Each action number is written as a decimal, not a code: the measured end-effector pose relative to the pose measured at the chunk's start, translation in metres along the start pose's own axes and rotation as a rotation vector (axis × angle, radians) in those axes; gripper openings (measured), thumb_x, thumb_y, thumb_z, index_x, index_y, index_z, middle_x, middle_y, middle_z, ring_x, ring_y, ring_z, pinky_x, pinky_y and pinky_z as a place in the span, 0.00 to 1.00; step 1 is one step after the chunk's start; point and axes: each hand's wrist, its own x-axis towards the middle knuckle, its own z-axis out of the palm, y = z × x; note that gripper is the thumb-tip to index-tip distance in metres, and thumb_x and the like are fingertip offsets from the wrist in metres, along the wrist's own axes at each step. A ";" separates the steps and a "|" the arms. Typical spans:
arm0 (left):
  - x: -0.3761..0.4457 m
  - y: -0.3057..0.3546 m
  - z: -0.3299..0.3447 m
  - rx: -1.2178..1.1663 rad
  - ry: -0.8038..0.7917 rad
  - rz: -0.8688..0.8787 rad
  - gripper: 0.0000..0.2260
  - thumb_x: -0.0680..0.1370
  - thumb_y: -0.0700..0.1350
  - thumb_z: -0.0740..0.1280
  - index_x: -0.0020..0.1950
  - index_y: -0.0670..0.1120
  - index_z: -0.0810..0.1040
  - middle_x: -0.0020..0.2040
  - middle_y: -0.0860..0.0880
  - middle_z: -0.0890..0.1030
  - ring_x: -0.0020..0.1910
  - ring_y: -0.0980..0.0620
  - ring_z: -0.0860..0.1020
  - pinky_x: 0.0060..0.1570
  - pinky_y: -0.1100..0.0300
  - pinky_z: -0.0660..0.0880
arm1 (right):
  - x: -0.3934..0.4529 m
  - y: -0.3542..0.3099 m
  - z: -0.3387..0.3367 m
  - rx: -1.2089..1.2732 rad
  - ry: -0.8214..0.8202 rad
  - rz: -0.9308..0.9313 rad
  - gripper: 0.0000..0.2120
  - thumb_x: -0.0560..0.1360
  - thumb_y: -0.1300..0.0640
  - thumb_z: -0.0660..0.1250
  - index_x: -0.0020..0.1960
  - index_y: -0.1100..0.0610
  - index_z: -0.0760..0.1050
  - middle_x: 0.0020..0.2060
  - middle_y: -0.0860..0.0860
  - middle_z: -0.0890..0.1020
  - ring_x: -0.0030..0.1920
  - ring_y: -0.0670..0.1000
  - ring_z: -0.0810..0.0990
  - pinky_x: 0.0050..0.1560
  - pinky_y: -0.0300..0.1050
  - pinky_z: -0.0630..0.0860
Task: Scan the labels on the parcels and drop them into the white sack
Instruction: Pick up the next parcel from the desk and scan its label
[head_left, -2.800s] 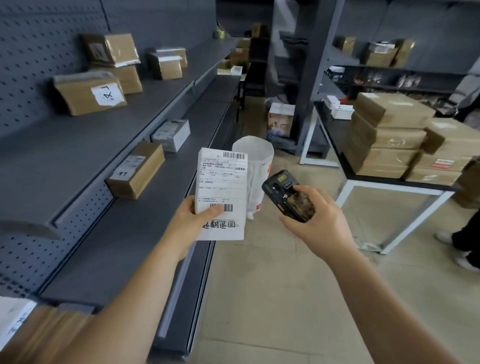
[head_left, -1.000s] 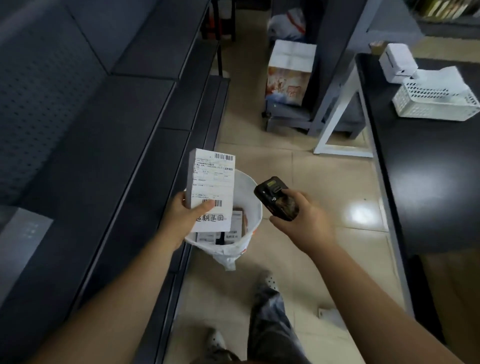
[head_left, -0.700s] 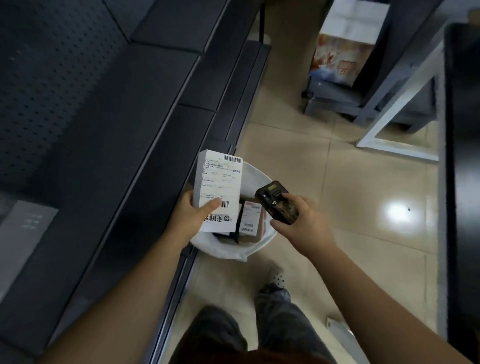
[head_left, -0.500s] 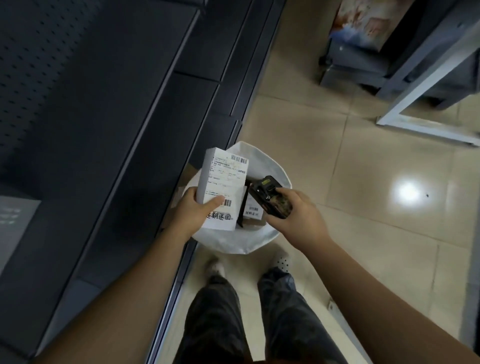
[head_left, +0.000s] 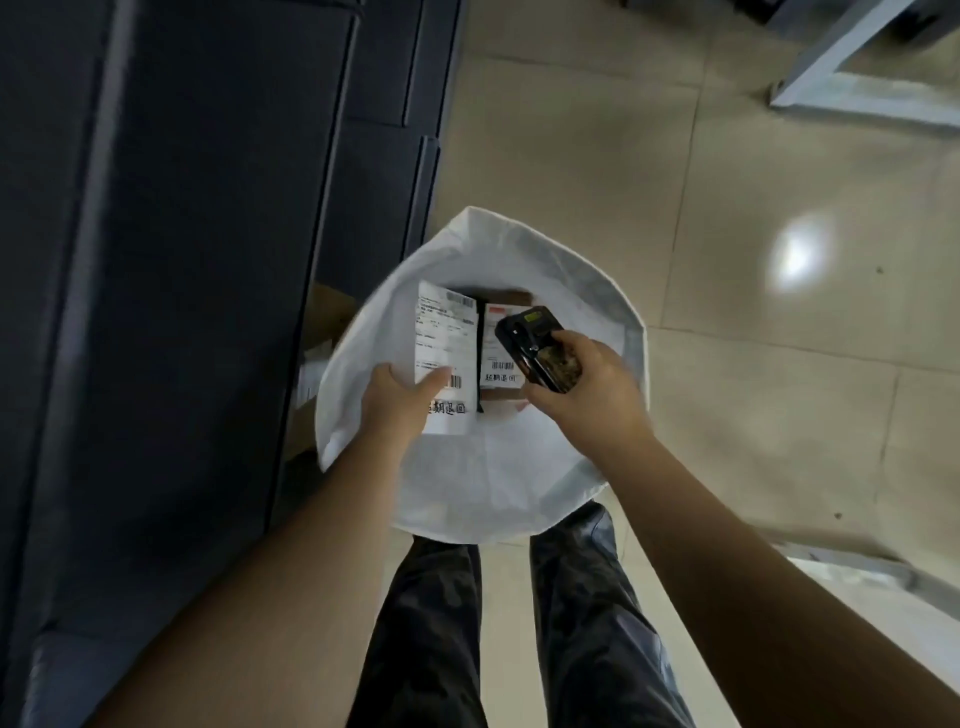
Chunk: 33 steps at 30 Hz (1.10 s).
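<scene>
Our left hand (head_left: 397, 402) grips the flat white rectangular parcel with the printed paper label (head_left: 445, 358): thumb across the label face just beside the lower barcode, the other fingers hidden behind it. The parcel stands upright, held over the mouth of the white woven-plastic sack (head_left: 587, 291), its lower end at our palm and its top pointing away from us.

Our right hand (head_left: 589, 397) is curled round the black handheld scanner with the mottled brown grip (head_left: 537, 348), its head angled up-left toward the parcel. It sits just right of the left thumb, not touching the parcel.

Between thumb and scanner, deeper in the sack, we see a second labelled parcel, brown cardboard with a white sticker (head_left: 498, 358). The scanner covers its right edge.

The sack rim is round and soft, the walls creased and matte. It stands open right in front of our dark trousered legs (head_left: 519, 623).

Left of the left hand, the dark grey metal shelving unit (head_left: 208, 260) stands just beside the sack; whether they touch we cannot tell. Right of the right hand lies the glossy beige tiled floor (head_left: 753, 389), with a white metal table foot (head_left: 852, 78) well apart.
</scene>
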 end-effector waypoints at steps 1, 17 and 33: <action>0.010 -0.003 0.002 0.008 0.015 -0.005 0.30 0.72 0.57 0.74 0.64 0.38 0.72 0.59 0.43 0.80 0.55 0.43 0.79 0.52 0.52 0.77 | 0.006 0.005 0.003 -0.016 0.006 0.033 0.34 0.70 0.45 0.75 0.73 0.48 0.68 0.64 0.48 0.76 0.60 0.50 0.76 0.60 0.45 0.74; 0.124 -0.022 0.126 0.147 -0.161 0.005 0.27 0.73 0.54 0.74 0.64 0.40 0.75 0.60 0.42 0.80 0.54 0.43 0.81 0.51 0.53 0.79 | 0.045 0.069 0.030 0.046 0.038 0.176 0.32 0.69 0.44 0.74 0.70 0.41 0.68 0.53 0.42 0.73 0.46 0.50 0.79 0.42 0.54 0.83; 0.132 -0.027 0.120 0.269 -0.280 0.154 0.12 0.83 0.50 0.61 0.65 0.51 0.73 0.70 0.45 0.74 0.65 0.47 0.73 0.65 0.58 0.67 | 0.034 0.077 0.026 0.189 0.072 0.174 0.31 0.67 0.45 0.76 0.68 0.39 0.70 0.52 0.39 0.77 0.46 0.50 0.82 0.42 0.54 0.83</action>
